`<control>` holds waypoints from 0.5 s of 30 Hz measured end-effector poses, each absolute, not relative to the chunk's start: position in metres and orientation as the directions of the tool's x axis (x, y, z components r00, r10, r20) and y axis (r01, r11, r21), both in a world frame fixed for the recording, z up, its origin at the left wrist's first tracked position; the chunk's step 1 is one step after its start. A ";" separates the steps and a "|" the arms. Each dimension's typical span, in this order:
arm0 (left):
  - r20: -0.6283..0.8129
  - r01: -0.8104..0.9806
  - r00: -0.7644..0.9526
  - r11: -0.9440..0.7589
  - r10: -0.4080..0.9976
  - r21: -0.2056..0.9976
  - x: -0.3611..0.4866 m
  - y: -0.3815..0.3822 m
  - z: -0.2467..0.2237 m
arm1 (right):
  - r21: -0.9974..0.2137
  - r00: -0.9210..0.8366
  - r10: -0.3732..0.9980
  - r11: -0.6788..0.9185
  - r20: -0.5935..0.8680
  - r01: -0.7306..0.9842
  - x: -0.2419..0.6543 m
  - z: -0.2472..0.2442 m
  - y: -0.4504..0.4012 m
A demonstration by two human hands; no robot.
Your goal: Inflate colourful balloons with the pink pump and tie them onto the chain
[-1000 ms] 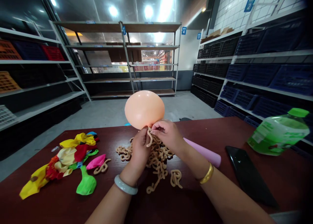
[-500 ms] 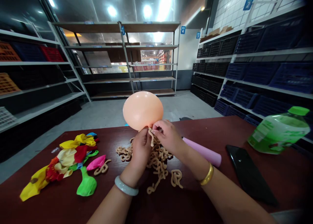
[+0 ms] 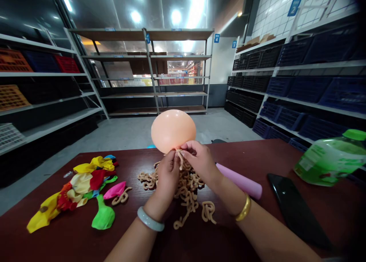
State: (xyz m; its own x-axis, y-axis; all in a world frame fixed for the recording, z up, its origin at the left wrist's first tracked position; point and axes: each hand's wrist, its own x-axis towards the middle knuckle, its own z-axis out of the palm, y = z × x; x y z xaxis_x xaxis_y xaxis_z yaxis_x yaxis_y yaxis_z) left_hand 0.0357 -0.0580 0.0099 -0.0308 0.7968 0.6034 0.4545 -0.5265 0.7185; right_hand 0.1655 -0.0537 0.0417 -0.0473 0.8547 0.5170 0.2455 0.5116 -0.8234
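Observation:
An inflated peach balloon [image 3: 173, 130] stands over the far part of the tabletop, its neck pointing down at my hands. My left hand [image 3: 168, 170] is closed, thumb and fingers pinched at the balloon's neck. Across that neck lies a short piece of thick beige cord [image 3: 180, 161], one end hanging down. With thumb and forefinger, my right hand [image 3: 199, 159] pinches the cord close to the neck. Beneath both hands spreads a heap of the same curly beige cords [image 3: 188, 199], partly hidden by them. The fingertips partly cover the neck itself.
Limp coloured balloons [image 3: 82, 182] lie on the left of the dark red table [image 3: 131, 235]. A pink cylinder [image 3: 240, 181], a black phone [image 3: 297, 208] and a green-capped bottle [image 3: 328, 159] are on the right. Shelves [image 3: 183, 57] with crates stand around.
Both hands and the balloon keep nearly the same position relative to each other. The whole view has shifted slightly, so things appear a little further right.

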 end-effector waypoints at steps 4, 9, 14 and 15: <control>0.616 0.483 -0.023 -0.530 0.788 0.697 0.034 -0.056 0.007 | -0.899 -0.087 0.909 0.416 0.408 0.133 0.168 0.046 -0.052; 0.626 0.499 -0.001 -0.542 0.780 0.676 0.033 -0.055 0.003 | -0.948 -0.130 0.941 0.298 0.312 -0.113 0.167 0.051 -0.058; 0.622 0.486 0.005 -0.546 0.783 0.683 0.036 -0.060 0.010 | -0.888 -0.308 0.946 -0.055 0.099 -0.456 0.173 0.050 -0.055; 0.619 0.475 0.014 -0.550 0.785 0.687 0.036 -0.060 0.012 | -0.861 -0.326 0.940 -0.086 0.096 -0.501 0.174 0.050 -0.054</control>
State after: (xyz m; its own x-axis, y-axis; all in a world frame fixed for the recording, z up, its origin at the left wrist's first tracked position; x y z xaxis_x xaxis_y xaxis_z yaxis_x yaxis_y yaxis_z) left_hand 0.0364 -0.0604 0.0115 0.0142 0.7853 0.6189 0.4752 -0.5499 0.6869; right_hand 0.1740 -0.0539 0.0496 -0.3264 0.9404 0.0958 -0.5009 -0.0861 -0.8612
